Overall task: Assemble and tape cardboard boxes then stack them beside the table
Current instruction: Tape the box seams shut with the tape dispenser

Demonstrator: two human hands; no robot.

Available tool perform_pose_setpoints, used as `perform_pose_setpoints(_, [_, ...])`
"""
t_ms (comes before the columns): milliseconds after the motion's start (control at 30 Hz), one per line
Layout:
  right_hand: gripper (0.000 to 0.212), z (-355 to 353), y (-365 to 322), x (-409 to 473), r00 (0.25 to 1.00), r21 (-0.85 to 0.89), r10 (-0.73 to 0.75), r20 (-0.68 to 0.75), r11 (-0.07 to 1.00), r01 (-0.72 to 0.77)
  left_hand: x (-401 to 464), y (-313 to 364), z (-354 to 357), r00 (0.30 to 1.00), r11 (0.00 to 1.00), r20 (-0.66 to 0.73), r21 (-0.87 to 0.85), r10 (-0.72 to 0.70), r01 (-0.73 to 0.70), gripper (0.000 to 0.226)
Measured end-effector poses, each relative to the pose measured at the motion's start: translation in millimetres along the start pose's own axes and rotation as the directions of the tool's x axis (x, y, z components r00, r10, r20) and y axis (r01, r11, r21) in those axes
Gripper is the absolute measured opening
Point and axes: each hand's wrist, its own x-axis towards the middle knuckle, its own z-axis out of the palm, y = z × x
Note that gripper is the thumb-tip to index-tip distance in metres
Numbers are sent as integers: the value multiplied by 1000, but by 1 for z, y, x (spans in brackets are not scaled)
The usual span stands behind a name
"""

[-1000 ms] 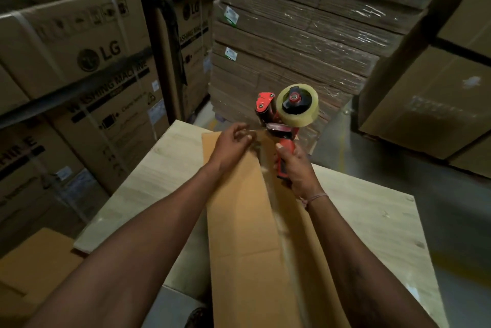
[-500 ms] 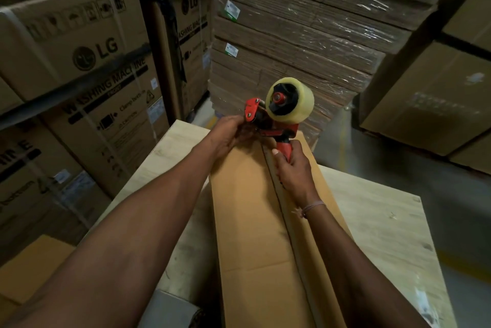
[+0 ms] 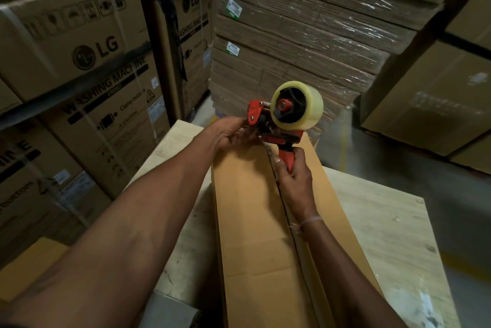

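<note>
Tape is being readied at the far end of the box (image 3: 255,221), which is lying lengthwise on the table (image 3: 385,226) with its centre seam facing up for sealing. Right hand (image 3: 293,180) is gripping the dispenser (image 3: 281,125) by its red handle, holding it over the seam. Left hand (image 3: 231,133) is pinching at the dispenser's front, probably to free the tape end, though the fingertips are blurred.
</note>
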Motion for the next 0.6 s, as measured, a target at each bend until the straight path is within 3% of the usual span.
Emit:
perform_pose_setpoints(300, [24, 4, 1, -3, 999, -19, -34, -39, 999, 34, 5, 3, -3, 998, 998, 4, -5, -67, 67, 24])
perform_pose_setpoints(433, [24, 3, 2, -4, 999, -26, -25, -44, 999, 24, 1, 3, -2, 999, 997, -3, -50, -52, 51, 8])
perform_pose_setpoints(600, [21, 2, 2, -6, 998, -34, -31, -54, 999, 29, -2, 8, -1, 998, 998, 49, -48, -25, 27, 30])
